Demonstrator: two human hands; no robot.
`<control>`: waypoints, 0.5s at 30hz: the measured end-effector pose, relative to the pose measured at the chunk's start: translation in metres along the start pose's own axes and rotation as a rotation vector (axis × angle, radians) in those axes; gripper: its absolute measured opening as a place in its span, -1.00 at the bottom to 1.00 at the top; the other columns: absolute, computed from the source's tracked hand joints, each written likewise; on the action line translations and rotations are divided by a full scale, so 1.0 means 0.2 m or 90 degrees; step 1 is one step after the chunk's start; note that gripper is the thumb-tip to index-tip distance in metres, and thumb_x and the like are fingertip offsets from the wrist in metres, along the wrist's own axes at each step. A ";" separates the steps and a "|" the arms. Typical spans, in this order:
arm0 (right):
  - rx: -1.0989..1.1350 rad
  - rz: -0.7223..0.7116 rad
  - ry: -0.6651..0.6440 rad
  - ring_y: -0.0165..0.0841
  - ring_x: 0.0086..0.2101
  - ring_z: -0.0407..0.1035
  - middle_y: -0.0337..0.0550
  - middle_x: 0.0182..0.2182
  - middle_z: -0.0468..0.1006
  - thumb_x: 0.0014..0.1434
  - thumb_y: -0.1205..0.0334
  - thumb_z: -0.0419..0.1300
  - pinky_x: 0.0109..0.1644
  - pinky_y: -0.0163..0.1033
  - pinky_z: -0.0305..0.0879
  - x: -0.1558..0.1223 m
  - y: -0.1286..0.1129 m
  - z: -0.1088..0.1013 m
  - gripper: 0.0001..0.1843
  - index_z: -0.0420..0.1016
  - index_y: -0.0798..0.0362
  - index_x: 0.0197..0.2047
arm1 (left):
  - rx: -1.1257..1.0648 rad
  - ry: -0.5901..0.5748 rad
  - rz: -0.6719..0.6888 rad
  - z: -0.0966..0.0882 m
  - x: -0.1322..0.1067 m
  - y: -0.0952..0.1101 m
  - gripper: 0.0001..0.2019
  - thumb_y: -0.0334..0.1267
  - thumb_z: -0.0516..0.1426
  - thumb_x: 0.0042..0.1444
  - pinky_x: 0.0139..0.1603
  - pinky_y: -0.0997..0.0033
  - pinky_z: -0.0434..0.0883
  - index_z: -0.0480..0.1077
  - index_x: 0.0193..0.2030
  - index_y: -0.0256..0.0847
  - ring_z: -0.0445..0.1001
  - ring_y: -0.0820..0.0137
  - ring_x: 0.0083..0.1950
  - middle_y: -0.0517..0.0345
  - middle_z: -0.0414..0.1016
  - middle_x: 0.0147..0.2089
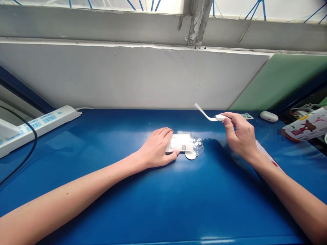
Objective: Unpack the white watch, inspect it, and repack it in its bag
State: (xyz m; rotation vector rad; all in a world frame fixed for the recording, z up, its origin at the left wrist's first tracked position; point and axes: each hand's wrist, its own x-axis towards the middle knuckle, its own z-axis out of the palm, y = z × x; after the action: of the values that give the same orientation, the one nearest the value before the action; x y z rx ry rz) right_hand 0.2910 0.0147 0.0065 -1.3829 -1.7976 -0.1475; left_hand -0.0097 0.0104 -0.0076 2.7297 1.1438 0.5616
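Note:
My left hand [157, 148] lies on a small clear plastic packet with a white label [182, 143] in the middle of the blue table [163, 204]; its fingers and thumb grip the packet's left end. A round white disc [190, 155] lies against the packet's front edge. My right hand [240, 136] is raised a little above the table to the right. Its fingers pinch the plug end of a short white cable [208, 115], which curves up and to the left.
A white power strip [38, 124] with a black cord [22, 153] lies at the left edge. A white earbud case [269, 116] sits at the back right, a colourful printed package [306, 127] beyond the table's right side. A white wall runs behind the table.

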 end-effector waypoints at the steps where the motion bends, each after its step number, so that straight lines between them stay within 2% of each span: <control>1: -0.001 -0.005 -0.005 -0.11 -0.14 0.49 -0.01 -0.12 0.60 0.38 0.14 -0.01 -0.06 -0.01 0.38 0.00 0.00 0.00 -0.71 0.48 -0.04 0.01 | 0.003 -0.001 -0.001 0.00 0.00 0.00 -0.44 -0.02 0.11 0.20 0.31 -0.05 0.25 0.31 0.20 -0.42 0.28 -0.07 0.31 -0.33 0.35 0.26; 5: 0.012 -0.026 -0.038 -0.14 -0.18 0.50 0.01 -0.12 0.59 0.37 0.16 0.00 -0.11 -0.03 0.40 -0.02 -0.03 0.01 -0.72 0.47 -0.01 0.03 | -0.002 -0.012 -0.020 -0.01 0.00 0.01 -0.33 0.02 0.10 0.20 0.32 -0.08 0.23 0.20 0.30 -0.48 0.26 -0.09 0.34 -0.39 0.27 0.32; 9: 0.041 -0.059 -0.076 -0.12 -0.11 0.49 0.01 -0.10 0.59 0.37 0.17 0.02 -0.04 -0.02 0.40 -0.03 -0.07 0.02 -0.73 0.45 0.00 0.03 | -0.025 -0.008 -0.064 -0.02 0.00 0.00 -0.21 0.06 0.06 0.24 0.33 -0.13 0.20 0.01 0.41 -0.53 0.14 -0.11 0.41 -0.44 0.13 0.40; 11: 0.056 -0.068 -0.090 -0.13 -0.09 0.49 0.00 -0.10 0.59 0.37 0.16 0.03 -0.03 -0.02 0.41 -0.04 -0.08 0.02 -0.74 0.44 0.00 0.03 | -0.037 0.007 -0.076 -0.02 0.00 0.00 -0.20 0.06 0.04 0.26 0.34 -0.12 0.21 -0.06 0.44 -0.51 0.12 -0.09 0.42 -0.42 0.08 0.43; 15: 0.096 -0.061 -0.116 -0.16 -0.12 0.51 -0.02 -0.10 0.59 0.36 0.16 0.06 -0.06 -0.06 0.44 -0.06 -0.10 0.03 -0.75 0.43 -0.01 0.05 | -0.056 0.046 -0.065 -0.03 0.01 0.00 -0.23 0.02 0.06 0.26 0.36 -0.09 0.19 -0.06 0.44 -0.43 0.11 -0.04 0.43 -0.35 0.07 0.44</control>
State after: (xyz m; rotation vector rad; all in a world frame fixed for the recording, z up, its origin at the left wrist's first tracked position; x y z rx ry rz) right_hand 0.2720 0.0007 0.0019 -1.2370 -1.9843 0.0646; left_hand -0.0115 0.0122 -0.0013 2.5791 1.2363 0.6836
